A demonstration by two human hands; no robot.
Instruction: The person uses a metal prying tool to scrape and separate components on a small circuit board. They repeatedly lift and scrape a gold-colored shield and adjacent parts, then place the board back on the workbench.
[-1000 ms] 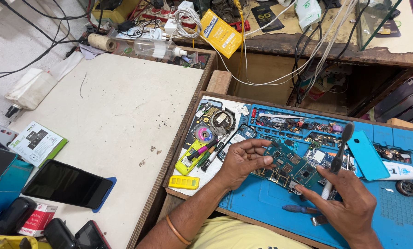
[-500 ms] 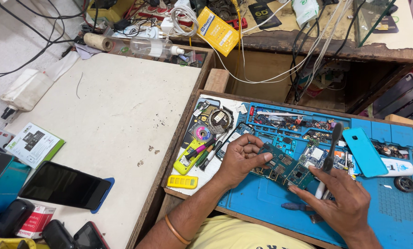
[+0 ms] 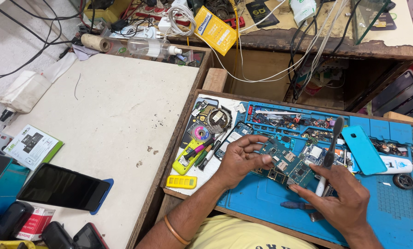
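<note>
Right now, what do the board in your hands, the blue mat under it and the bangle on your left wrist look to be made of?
Circuit board: rigid green laminate, matte, studded with metal chip covers. Blue mat: looks like soft silicone or rubber, matte, with moulded compartments. Bangle: probably copper or brass, judging by its smooth orange-brown sheen.

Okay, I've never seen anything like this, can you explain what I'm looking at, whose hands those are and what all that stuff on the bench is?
This is a single view from a camera worn on a person's head, looking down at their own two bare hands; there is no machine. The left hand holds a green circuit board above a blue rubber work mat. The right hand touches the board's edge and keeps a grip on a slim brush with a black head and white handle. On the mat lie small electronic parts, a light blue phone back cover and a small blue-handled screwdriver. On the pale table to the left lies a black phone, screen up.
</note>
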